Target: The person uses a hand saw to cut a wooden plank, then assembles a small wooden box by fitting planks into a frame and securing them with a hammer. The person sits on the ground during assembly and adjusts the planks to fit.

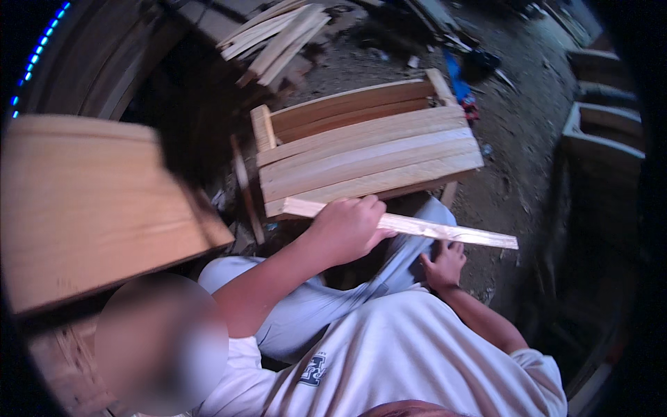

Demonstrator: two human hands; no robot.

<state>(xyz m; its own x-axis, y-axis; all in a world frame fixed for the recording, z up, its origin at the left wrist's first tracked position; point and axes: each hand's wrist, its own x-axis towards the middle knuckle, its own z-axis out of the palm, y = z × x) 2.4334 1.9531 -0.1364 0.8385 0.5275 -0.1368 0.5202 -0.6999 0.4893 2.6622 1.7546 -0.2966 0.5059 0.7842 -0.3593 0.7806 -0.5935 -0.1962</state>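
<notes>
My left hand (349, 226) is closed around a narrow, pale wooden slat (479, 237), gripping it left of its middle. The slat lies across the view above my knees, its right end reaching past my right hand. My right hand (445, 266) rests on the knee of my grey trousers, thumb and fingers apart, just below the slat. Beyond the slat stands a slatted wooden crate (368, 156) with an open top and corner posts. The slat's left end overlaps the crate's lower front edge in this view; whether they touch I cannot tell.
A broad wooden panel (83, 201) stands at the left. Loose slats (285, 38) are piled at the back. Behind the crate's right end lies a blue and red item (456, 76). Wooden boxes (608, 128) line the right. A blurred patch hides the lower left.
</notes>
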